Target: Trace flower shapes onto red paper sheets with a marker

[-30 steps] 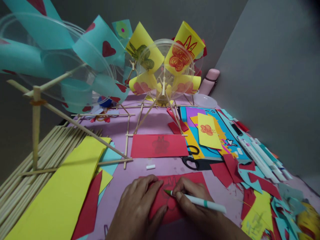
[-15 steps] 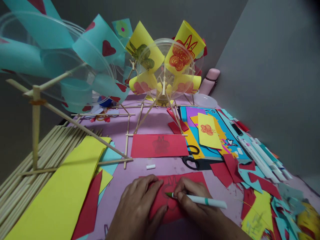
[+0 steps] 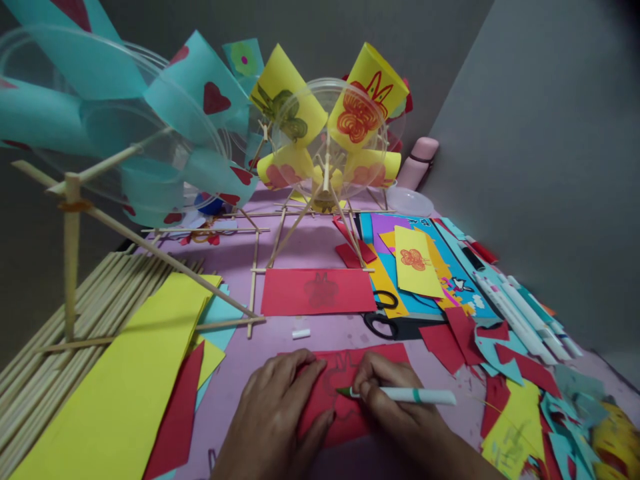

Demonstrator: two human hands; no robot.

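Note:
A red paper (image 3: 345, 435) lies at the near edge of the table, with a dark butterfly-like outline on it. My left hand (image 3: 280, 407) rests flat on its left part, fingers stretched out. My right hand (image 3: 393, 403) is closed around a white marker (image 3: 423, 395) with a green band, its green tip at the drawing. Just beyond sits a small white marker cap (image 3: 301, 333). Further back is a second red paper strip (image 3: 319, 292) bearing a finished-looking dark butterfly.
Wheel models of sticks and clear lids stand behind, one with yellow paper loops (image 3: 367, 93), one with blue loops (image 3: 200, 87). Sticks (image 3: 30, 373) and yellow sheets (image 3: 110, 387) lie left. Black-handled scissors (image 3: 383, 325), markers (image 3: 515, 320) and paper scraps (image 3: 515, 427) lie right.
My right hand has shifted the marker slightly to the right, its tip moving a little across the outline on the red paper. My left hand stays in place.

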